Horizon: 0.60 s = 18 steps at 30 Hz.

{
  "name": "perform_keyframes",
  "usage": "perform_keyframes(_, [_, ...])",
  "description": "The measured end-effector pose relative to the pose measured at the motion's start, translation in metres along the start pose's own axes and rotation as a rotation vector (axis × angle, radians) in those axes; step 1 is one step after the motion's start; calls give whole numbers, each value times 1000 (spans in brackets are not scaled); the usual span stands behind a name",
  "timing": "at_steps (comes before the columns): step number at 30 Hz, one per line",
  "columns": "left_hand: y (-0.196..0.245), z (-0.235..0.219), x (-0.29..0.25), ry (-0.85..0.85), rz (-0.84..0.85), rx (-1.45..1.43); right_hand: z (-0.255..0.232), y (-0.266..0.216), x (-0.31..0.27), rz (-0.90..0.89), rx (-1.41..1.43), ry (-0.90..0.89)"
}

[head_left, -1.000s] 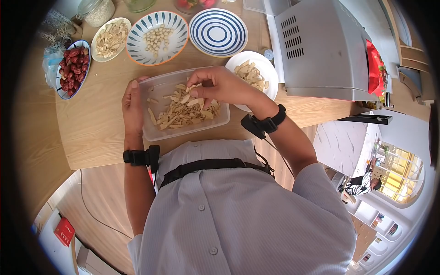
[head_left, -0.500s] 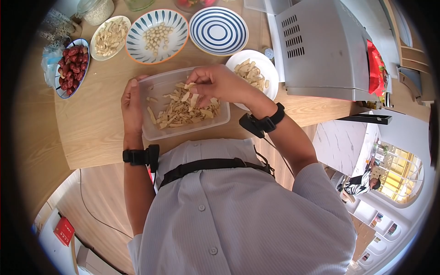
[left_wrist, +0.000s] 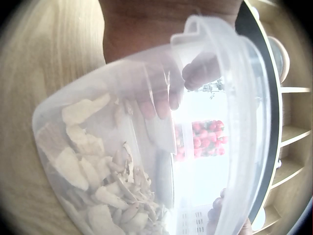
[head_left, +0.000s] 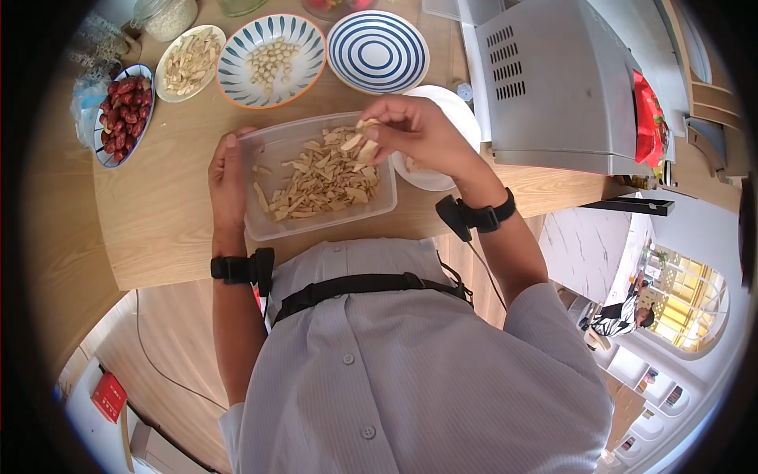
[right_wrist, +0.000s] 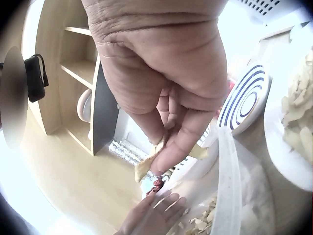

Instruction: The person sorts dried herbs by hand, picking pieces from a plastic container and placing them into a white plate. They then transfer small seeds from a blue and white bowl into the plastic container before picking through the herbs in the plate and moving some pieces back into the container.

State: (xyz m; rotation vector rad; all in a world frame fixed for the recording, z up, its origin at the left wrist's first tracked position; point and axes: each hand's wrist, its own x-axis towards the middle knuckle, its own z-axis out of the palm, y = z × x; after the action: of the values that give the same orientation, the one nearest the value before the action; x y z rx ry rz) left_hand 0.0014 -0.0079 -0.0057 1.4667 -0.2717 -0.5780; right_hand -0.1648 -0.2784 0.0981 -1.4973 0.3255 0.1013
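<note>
A clear plastic container [head_left: 320, 231] holds many pale dried slices [head_left: 324, 174]. My left hand [head_left: 227, 178] rests against its left end, the fingers extended along the outer wall; they show through the plastic in the left wrist view. Over the container's right rim, my right hand [head_left: 422, 134] pinches a few pale slices [right_wrist: 143, 169] between thumb and fingers. Below and beyond that hand stands a white plate [head_left: 467, 118], partly hidden by it in the head view. The right wrist view shows a pile of pale slices [right_wrist: 299, 105] on this plate.
Along the back stand a blue-ringed plate [head_left: 377, 55], an orange-rimmed plate [head_left: 237, 87] with small round pale pieces, a dish of pale strips [head_left: 192, 63] and a dish of red dates [head_left: 126, 114]. A grey appliance [head_left: 545, 87] stands at the right. A jar [head_left: 164, 17] is at the back left.
My right hand has lifted from the slices in the container and moved right towards the white plate, carrying a few slices. The left hand and the container have stayed in place.
</note>
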Motion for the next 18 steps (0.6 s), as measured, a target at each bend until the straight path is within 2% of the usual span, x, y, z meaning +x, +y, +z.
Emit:
perform_keyframes(5, [-11,-6,3,-5,2,-23,-32,0,-27,10,-28,83])
perform_keyframes(8, [-13,-8,5,-11,16,7,-52,12,-38,65,-96,175])
perform_keyframes(13, [-20,-10,7,-3,46,-3,-69,23,-51,146,-136,216])
perform_keyframes(16, [-15,-9,4,-7,-58,-82,-71,30,-53,173,-128,249])
perform_keyframes(18, [-11,-8,3,-1,-62,-51,-72,36,-52,196,-134,265])
